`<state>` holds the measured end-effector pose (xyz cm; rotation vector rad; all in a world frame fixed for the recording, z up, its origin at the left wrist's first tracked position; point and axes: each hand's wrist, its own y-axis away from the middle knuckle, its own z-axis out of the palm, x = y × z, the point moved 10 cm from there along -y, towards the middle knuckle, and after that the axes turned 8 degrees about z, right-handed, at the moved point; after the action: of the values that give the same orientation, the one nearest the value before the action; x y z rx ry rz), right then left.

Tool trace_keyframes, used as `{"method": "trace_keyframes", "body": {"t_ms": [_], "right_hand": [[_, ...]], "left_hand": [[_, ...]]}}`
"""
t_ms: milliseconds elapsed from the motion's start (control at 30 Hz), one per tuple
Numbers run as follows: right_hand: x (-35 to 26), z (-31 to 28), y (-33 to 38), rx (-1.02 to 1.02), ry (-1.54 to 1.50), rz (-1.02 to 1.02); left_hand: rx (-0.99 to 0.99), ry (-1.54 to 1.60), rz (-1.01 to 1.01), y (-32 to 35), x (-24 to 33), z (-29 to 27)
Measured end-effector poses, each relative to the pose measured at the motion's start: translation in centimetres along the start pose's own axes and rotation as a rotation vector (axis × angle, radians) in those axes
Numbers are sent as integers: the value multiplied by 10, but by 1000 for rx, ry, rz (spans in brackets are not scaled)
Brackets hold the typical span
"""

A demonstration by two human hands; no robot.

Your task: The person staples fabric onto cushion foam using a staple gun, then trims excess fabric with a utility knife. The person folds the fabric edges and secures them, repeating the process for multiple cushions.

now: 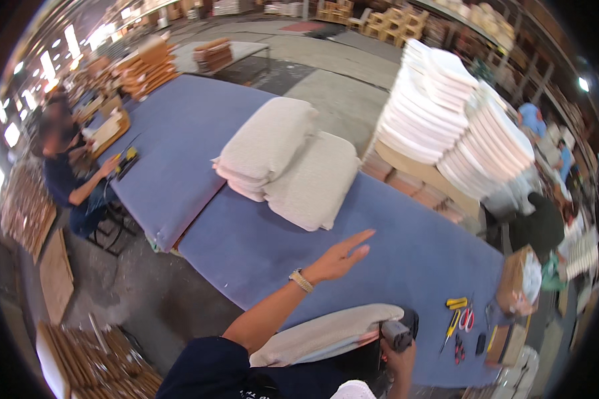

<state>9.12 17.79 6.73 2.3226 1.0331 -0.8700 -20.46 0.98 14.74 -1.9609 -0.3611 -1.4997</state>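
The left hand [337, 263] has fingers [358, 240] released above the blue counter [419, 233]; the right hand [399, 361] grasps a grey tool [397, 336] beside the near cushion [333, 331].

Pale lettering [254, 394] stood on the dark navy shirt [203, 369] of the person wearing the camera, at the very bottom of the view, right of the sleeve that the left forearm came out of. The characters were small, light against the dark cloth, and ran at a slant. The lower edge cut them off, so only a fragment showed. No other text could be read.
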Motion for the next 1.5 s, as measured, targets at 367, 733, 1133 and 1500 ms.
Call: {"method": "trace_keyframes", "body": {"t_ms": [367, 733, 1133, 1500], "right_hand": [[-25, -14, 7, -117, -309, 290], [-16, -4, -11, -132, -309, 344], [-16, -6, -6, -148, -327, 344], [-30, -6, -13, -206, -227, 263]], "left_hand": [[-516, 514, -538, 124, -203, 221], [-583, 50, -496, 107, -125, 187], [-547, -470, -435, 89, -77, 179], [-422, -530, -335, 87, -69, 173]]}}
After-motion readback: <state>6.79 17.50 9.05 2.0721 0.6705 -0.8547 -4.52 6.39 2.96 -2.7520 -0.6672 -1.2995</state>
